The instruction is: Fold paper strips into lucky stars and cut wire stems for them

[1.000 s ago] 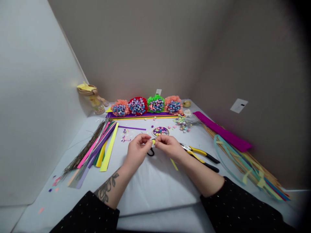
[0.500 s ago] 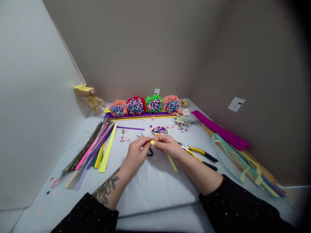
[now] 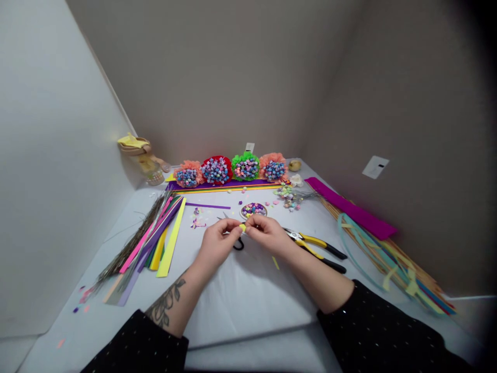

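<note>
Between my fingertips, over the middle of the table, is a yellow paper strip (image 3: 243,227) with a small folded end. Its loose tail shows below my right wrist. My left hand (image 3: 218,241) pinches the folded end from the left, thumb against fingers. Closed on the same fold from the right is my right hand (image 3: 267,234). Under the hands lie scissors (image 3: 238,245), mostly hidden, with a black handle loop and a blade tip showing. Just beyond stands a round dish (image 3: 266,210) of small folded paper stars.
Yellow-handled pliers (image 3: 321,240) lie right of my hands. Paper strips (image 3: 171,241) and thin wire stems (image 3: 128,246) fan out at left. Several star bouquets (image 3: 215,170) line the back. A magenta sheet (image 3: 351,210) and wooden sticks (image 3: 421,274) lie along the right wall.
My fingers shift slightly around the yellow fold, which showed more clearly half a second ago. Less of the strip's tail shows below my right wrist now. The view has drifted a little.
</note>
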Action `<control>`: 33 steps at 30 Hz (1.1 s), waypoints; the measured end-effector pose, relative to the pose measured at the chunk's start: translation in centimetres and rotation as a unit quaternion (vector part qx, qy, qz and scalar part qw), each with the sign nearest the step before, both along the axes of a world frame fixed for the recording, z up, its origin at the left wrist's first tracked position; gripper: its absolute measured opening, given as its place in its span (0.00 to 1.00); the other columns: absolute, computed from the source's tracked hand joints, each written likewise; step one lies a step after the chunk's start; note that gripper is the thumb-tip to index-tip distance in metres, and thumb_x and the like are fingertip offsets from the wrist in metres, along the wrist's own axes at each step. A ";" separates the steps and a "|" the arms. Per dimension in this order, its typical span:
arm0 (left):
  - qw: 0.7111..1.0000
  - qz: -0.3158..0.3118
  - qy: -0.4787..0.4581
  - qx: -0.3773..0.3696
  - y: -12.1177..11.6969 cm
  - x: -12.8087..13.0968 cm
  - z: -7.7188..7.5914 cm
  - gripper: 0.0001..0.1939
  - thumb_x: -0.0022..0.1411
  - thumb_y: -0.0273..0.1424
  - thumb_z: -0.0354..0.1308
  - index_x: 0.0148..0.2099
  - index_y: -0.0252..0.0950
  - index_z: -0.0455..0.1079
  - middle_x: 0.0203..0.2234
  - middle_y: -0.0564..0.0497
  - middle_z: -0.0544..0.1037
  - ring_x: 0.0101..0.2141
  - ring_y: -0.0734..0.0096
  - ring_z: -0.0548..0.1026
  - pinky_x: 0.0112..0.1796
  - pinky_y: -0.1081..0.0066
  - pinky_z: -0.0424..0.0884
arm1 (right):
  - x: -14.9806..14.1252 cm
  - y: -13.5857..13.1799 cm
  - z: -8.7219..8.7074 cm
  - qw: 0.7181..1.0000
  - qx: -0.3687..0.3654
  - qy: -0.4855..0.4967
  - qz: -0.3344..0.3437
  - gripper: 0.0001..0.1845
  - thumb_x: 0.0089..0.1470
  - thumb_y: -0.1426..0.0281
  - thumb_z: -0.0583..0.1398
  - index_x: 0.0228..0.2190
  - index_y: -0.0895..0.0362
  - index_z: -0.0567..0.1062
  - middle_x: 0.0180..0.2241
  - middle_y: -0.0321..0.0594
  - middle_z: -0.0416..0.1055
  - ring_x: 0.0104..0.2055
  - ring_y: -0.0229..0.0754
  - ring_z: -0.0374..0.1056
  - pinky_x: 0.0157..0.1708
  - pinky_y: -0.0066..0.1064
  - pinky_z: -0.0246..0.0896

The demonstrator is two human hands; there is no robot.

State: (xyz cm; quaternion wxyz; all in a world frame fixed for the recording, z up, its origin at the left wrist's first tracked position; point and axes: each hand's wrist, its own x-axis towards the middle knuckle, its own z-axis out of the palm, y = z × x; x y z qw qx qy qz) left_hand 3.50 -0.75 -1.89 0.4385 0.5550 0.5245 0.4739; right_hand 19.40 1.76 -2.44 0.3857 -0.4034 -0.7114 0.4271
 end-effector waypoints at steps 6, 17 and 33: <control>0.999 -0.041 -0.006 -0.022 0.2 -0.2 0.1 0.09 0.52 0.35 0.59 0.26 0.34 0.70 0.18 0.55 0.68 0.21 0.76 0.64 0.24 0.76 0.60 | 0.1 -0.1 -0.1 0.997 0.068 -0.041 -0.004 0.06 0.50 0.72 0.55 0.23 0.57 0.67 0.24 0.34 0.65 0.28 0.36 0.61 0.29 0.27 0.54; 0.998 -0.040 -0.038 0.010 -0.2 0.2 0.2 0.11 0.53 0.37 0.59 0.29 0.34 0.70 0.20 0.55 0.69 0.22 0.77 0.64 0.26 0.76 0.61 | 0.3 -0.4 0.0 0.977 0.169 -0.024 -0.125 0.04 0.47 0.69 0.62 0.24 0.55 0.71 0.42 0.44 0.68 0.49 0.48 0.61 0.52 0.45 0.50; 0.998 -0.020 -0.052 0.003 -0.2 0.3 -0.6 0.11 0.52 0.37 0.61 0.28 0.32 0.70 0.20 0.54 0.71 0.21 0.79 0.65 0.24 0.77 0.62 | -0.4 -0.8 -0.3 0.990 0.101 0.060 -0.076 0.04 0.51 0.71 0.58 0.26 0.56 0.71 0.42 0.44 0.66 0.49 0.44 0.62 0.53 0.40 0.51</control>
